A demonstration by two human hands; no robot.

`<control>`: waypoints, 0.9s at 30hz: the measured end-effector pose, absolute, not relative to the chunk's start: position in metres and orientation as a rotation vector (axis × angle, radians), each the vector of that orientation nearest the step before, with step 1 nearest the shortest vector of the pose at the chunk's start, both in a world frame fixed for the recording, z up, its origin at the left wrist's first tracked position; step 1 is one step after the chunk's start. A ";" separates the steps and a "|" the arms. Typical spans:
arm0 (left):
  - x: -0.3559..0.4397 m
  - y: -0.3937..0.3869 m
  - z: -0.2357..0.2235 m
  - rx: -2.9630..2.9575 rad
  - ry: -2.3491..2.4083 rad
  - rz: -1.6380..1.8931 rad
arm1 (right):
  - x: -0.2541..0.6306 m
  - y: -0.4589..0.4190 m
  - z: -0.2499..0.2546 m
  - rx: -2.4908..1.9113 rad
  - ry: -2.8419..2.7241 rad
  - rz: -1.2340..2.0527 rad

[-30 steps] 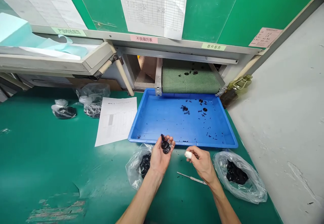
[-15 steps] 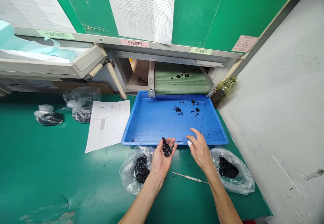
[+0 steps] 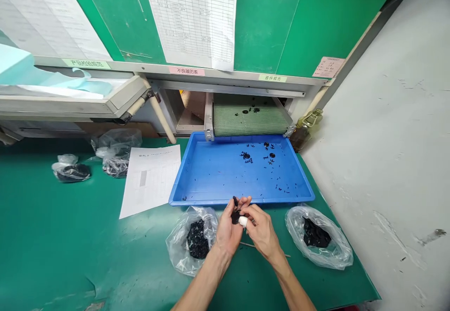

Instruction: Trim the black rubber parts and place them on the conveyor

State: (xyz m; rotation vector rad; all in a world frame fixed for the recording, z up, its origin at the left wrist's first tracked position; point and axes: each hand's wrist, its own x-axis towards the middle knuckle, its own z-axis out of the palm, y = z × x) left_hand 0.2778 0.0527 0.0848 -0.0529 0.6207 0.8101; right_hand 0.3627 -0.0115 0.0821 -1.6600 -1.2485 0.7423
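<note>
Small black round parts (image 3: 236, 216) lie in the cupped palm of my left hand (image 3: 225, 233), whose fingers curl around them. My right hand (image 3: 262, 231) has come up against the left, its thumb and fingertips pinched on the black parts; a white cover wraps one of its digits. Exactly which piece it grips is partly hidden. Both hands are just in front of the blue tray (image 3: 214, 175). Beside my left wrist is an open clear bag (image 3: 177, 252) with small black pieces (image 3: 198, 240). A thin metal rod-like tool (image 3: 248, 244) lies partly behind my right hand.
Another open clear bag (image 3: 339, 257) with black pieces stands at the right, near the wall (image 3: 397, 170). A green conveyor belt (image 3: 246, 124) ends over the tray, which holds scattered black bits. A printed sheet (image 3: 151, 184) and tied bags (image 3: 73, 171) lie left.
My right hand has moved left and down from above the tray's front edge to the black parts in my left palm, closing its fingers there. The view has tilted slightly.
</note>
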 end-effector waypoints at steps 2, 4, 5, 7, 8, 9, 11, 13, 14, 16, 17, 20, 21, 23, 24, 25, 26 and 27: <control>0.275 0.052 0.084 -0.079 0.645 0.797 | 0.362 -0.014 0.080 -1.645 -1.178 0.764; 0.270 0.052 0.082 -0.097 0.686 0.796 | 0.362 -0.019 0.079 -1.636 -1.125 0.766; 0.268 0.052 0.081 -0.097 0.713 0.800 | 0.362 -0.023 0.079 -1.640 -1.110 0.755; 0.262 0.053 0.078 -0.070 0.773 0.813 | 0.364 -0.029 0.079 -1.662 -1.109 0.729; 0.259 0.053 0.077 -0.033 0.793 0.824 | 0.364 -0.032 0.080 -1.679 -1.111 0.713; 0.257 0.053 0.075 0.019 0.806 0.835 | 0.366 -0.035 0.080 -1.695 -1.112 0.696; 0.253 0.051 0.072 0.148 0.816 0.834 | 0.368 -0.039 0.081 -1.714 -1.107 0.664; 0.250 0.046 0.070 0.281 0.831 0.788 | 0.369 -0.042 0.081 -1.722 -1.089 0.629; 0.249 0.043 0.068 0.348 0.836 0.749 | 0.370 -0.043 0.081 -1.724 -1.080 0.616; 0.248 0.037 0.066 0.502 0.832 0.658 | 0.371 -0.046 0.080 -1.725 -1.071 0.612; 0.248 0.033 0.065 0.589 0.825 0.619 | 0.371 -0.047 0.080 -1.728 -1.082 0.617; 0.251 0.024 0.062 0.864 0.825 0.517 | 0.370 -0.052 0.080 -1.734 -1.166 0.634; 0.252 0.022 0.061 0.963 0.831 0.490 | 0.370 -0.053 0.079 -1.733 -1.202 0.638; 0.253 0.021 0.060 1.164 0.841 0.443 | 0.372 -0.055 0.078 -1.732 -1.258 0.646; 0.253 0.022 0.060 1.257 0.847 0.421 | 0.373 -0.056 0.077 -1.732 -1.272 0.657; 0.253 0.023 0.061 1.335 0.848 0.400 | 0.374 -0.057 0.075 -1.730 -1.273 0.673; 0.253 0.025 0.062 1.398 0.844 0.377 | 0.376 -0.057 0.073 -1.725 -1.263 0.695; 0.253 0.026 0.064 1.447 0.834 0.356 | 0.377 -0.057 0.071 -1.713 -1.246 0.723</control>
